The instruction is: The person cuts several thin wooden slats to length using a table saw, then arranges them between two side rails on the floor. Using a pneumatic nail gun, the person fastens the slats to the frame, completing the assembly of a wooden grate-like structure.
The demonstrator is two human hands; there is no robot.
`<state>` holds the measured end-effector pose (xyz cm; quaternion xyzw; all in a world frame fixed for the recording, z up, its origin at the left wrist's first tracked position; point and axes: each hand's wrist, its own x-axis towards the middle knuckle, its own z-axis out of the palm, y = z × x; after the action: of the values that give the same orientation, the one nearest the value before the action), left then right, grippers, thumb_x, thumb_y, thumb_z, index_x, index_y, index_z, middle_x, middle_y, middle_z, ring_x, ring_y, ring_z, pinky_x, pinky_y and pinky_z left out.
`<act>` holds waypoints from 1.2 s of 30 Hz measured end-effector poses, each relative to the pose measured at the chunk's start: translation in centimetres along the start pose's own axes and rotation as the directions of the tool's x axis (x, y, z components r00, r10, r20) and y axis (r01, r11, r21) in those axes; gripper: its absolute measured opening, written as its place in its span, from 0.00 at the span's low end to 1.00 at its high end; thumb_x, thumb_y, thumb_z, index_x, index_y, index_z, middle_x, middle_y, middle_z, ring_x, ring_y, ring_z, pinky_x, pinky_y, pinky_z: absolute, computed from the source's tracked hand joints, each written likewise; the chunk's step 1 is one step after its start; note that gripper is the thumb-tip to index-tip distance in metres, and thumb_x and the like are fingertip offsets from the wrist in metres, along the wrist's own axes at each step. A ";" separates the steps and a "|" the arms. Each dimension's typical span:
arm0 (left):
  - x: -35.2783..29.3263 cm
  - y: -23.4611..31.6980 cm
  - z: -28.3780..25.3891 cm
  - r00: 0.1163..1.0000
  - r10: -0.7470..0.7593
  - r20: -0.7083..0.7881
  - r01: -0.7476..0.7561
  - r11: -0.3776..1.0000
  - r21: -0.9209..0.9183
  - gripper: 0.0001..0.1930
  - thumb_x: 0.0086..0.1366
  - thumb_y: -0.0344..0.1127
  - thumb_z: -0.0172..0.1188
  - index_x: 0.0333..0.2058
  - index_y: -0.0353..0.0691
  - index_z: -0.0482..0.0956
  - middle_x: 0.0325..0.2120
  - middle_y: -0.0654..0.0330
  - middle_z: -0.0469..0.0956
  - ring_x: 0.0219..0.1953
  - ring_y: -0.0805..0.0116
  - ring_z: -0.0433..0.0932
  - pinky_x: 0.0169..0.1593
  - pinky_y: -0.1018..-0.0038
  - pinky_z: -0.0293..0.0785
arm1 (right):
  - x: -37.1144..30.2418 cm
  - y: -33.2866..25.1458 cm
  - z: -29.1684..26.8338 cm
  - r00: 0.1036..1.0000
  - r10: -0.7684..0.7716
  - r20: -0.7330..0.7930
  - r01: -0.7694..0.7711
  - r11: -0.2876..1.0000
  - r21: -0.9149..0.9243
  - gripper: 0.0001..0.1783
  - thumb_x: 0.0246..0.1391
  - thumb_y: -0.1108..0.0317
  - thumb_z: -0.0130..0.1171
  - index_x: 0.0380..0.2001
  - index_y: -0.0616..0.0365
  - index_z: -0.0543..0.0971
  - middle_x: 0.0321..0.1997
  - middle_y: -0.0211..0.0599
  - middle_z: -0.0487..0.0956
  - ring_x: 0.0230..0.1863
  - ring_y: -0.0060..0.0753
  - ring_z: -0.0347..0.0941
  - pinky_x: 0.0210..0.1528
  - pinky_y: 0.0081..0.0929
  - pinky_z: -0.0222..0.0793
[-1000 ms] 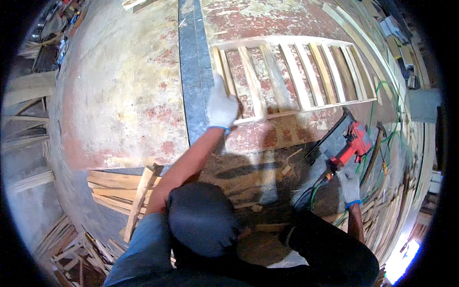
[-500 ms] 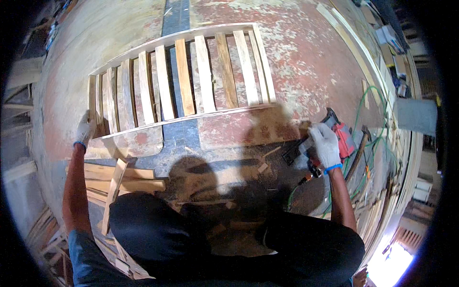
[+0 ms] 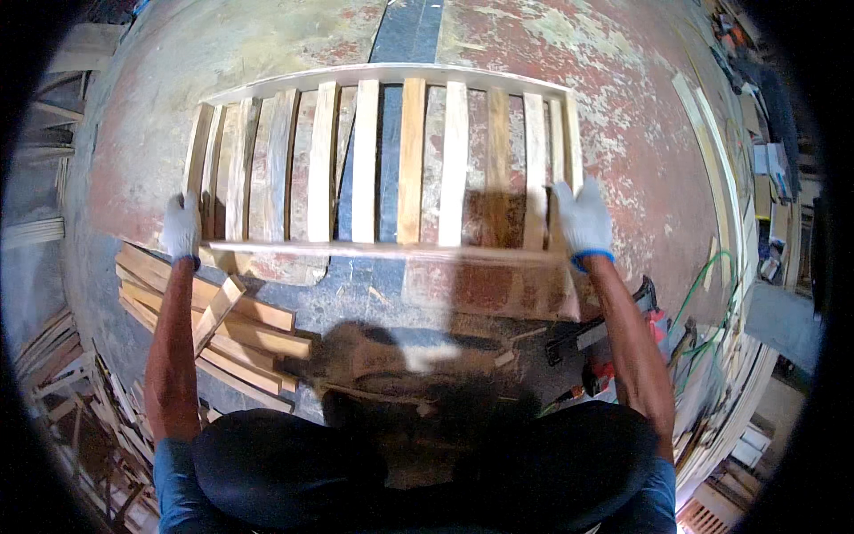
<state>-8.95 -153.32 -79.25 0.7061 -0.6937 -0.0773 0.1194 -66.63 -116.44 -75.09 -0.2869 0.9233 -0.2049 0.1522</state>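
Slatted wooden frame (image 3: 411, 160) between left fingers (image 3: 173, 207) and right fingers (image 3: 591, 193), ends gripped.

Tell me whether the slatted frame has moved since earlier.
Yes, leftward: the slatted frame now spans the blue-grey floor stripe; it first lay right of it.

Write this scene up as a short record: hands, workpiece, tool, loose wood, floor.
Left hand: white glove, gripping the near left corner
Right hand: white glove, gripping the near right corner
Workpiece: slatted wooden frame, held between both hands
Tool: red and grey power tool, partly behind the right forearm
Loose wood: planks, lower left
Floor: worn, patchy red
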 end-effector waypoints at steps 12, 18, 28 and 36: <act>-4.2 2.6 0.1 0.994 -0.108 0.003 0.107 0.981 -0.164 0.24 0.76 0.51 0.53 0.40 0.29 0.77 0.30 0.48 0.78 0.33 0.56 0.76 0.42 0.61 0.72 | 1.4 4.6 1.6 0.973 0.085 0.216 -0.139 0.959 0.248 0.20 0.61 0.59 0.63 0.47 0.64 0.80 0.37 0.52 0.85 0.37 0.50 0.84 0.37 0.45 0.77; -4.2 4.0 -1.0 0.984 -0.179 0.025 0.181 0.977 -0.117 0.24 0.75 0.53 0.53 0.43 0.32 0.79 0.31 0.48 0.78 0.34 0.54 0.77 0.44 0.59 0.72 | 1.8 5.5 1.1 0.929 0.181 0.322 -0.240 0.958 0.154 0.24 0.61 0.54 0.62 0.51 0.63 0.80 0.31 0.50 0.85 0.32 0.53 0.83 0.35 0.45 0.78; -4.4 3.4 -1.2 0.972 -0.227 0.055 0.229 0.973 -0.022 0.28 0.71 0.57 0.51 0.49 0.33 0.80 0.44 0.33 0.81 0.49 0.34 0.81 0.54 0.48 0.74 | 1.8 5.3 1.8 0.953 0.110 0.281 -0.120 0.993 0.021 0.27 0.64 0.50 0.62 0.51 0.65 0.82 0.46 0.51 0.85 0.45 0.44 0.81 0.52 0.42 0.74; -3.4 -3.6 -2.5 0.999 0.023 0.040 0.004 0.829 -0.560 0.27 0.75 0.52 0.51 0.56 0.32 0.77 0.49 0.46 0.79 0.49 0.53 0.77 0.56 0.62 0.71 | 4.9 9.8 3.3 0.964 0.072 0.257 -0.138 0.959 0.248 0.19 0.61 0.56 0.65 0.39 0.65 0.82 0.31 0.31 0.80 0.29 0.27 0.73 0.32 0.33 0.68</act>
<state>-4.87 -149.77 -78.07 0.6349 -0.6466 -0.2923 0.3054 -73.78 -112.95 -83.36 -0.2374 0.8760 -0.2802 0.3126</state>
